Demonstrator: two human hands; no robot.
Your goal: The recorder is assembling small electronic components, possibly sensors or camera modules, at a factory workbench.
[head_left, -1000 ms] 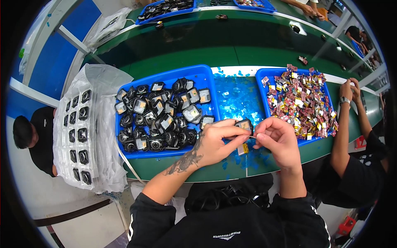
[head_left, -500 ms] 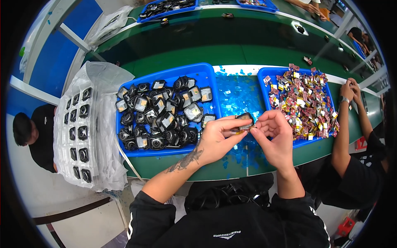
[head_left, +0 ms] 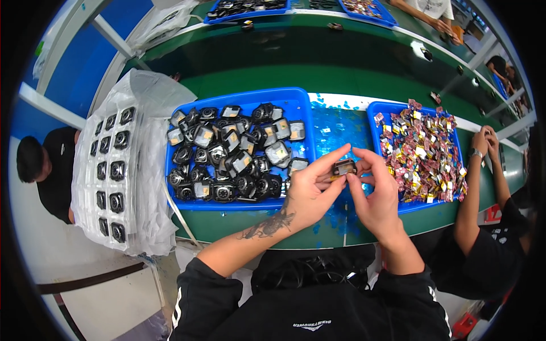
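Both of my hands hold one small black square part [head_left: 344, 167] above the green bench, in front of the blue trays. My left hand [head_left: 310, 190] grips it from the left with thumb and fingers. My right hand [head_left: 375, 196] pinches its right edge with thumb and forefinger. Just left of my hands stands a blue tray [head_left: 296, 105] filled with several similar black and silver parts.
A second blue tray [head_left: 378, 111] at the right holds small red and gold pieces. Blue film scraps [head_left: 333, 128] lie between the trays. A white plastic-wrapped rack of black parts [head_left: 114, 170] sits at the left. Another person's forearms [head_left: 483, 170] rest at the right; someone sits at far left.
My hands have shifted slightly and turned the small black part between the fingers; it stays held in both hands over the same spot.
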